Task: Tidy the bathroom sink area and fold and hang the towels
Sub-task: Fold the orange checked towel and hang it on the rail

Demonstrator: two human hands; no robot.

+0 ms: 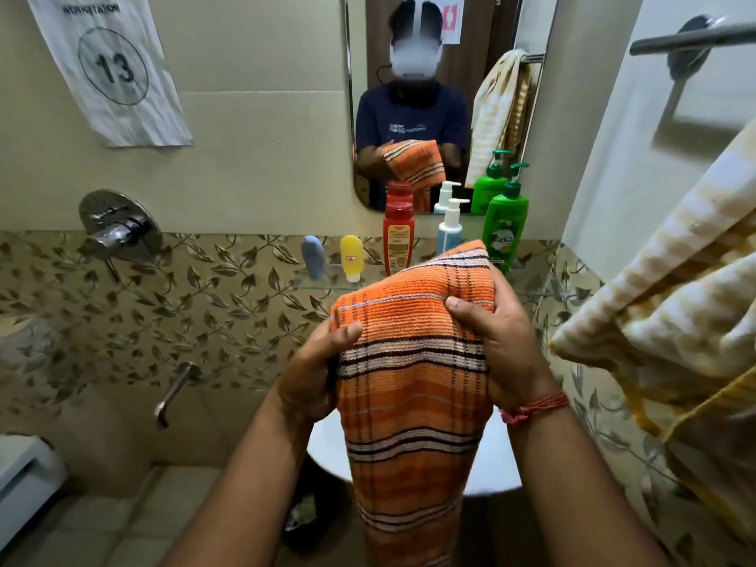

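Note:
An orange towel (413,386) with white and dark stripes hangs folded in front of me, above the white sink (497,464). My left hand (315,370) grips its left edge with the thumb on top. My right hand (499,341) holds its upper right side, thumb pressed on the cloth. A yellow and white striped towel (671,321) hangs at the right, below a metal towel bar (695,38). The sink is mostly hidden behind the orange towel and my arms.
A glass shelf (323,285) under the mirror (450,96) carries a grey tube (313,255), a yellow tube (352,255), a red bottle (398,237), a white pump bottle (450,231) and a green pump bottle (504,227). A shower mixer (120,227) and spout (174,392) are on the left wall.

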